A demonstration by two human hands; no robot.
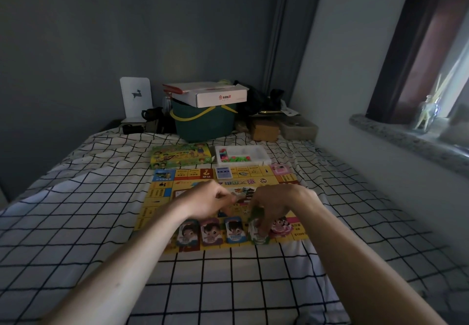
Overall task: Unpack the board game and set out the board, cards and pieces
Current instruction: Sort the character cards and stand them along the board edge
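Observation:
A yellow game board (157, 197) lies flat on the checked bedsheet. Along its near edge stand three character cards (210, 230) in a row. My right hand (276, 202) pinches a fourth, green character card (257, 233) at the row's right end, next to a pink corner picture. My left hand (210, 201) hovers over the board's middle with fingers curled; something small may be pinched in it, but I cannot tell. A blue card deck (223, 173) rests on the board's far edge. Behind the board lie the green game box (180, 158) and a white tray (261, 157) of coloured pieces.
At the head of the bed stand a dark green basket (203, 124) with a white carton on top, a white deer card, a dark mug, and brown boxes. A wall and a stone windowsill (396, 134) run along the right. Checked sheet spreads left and near.

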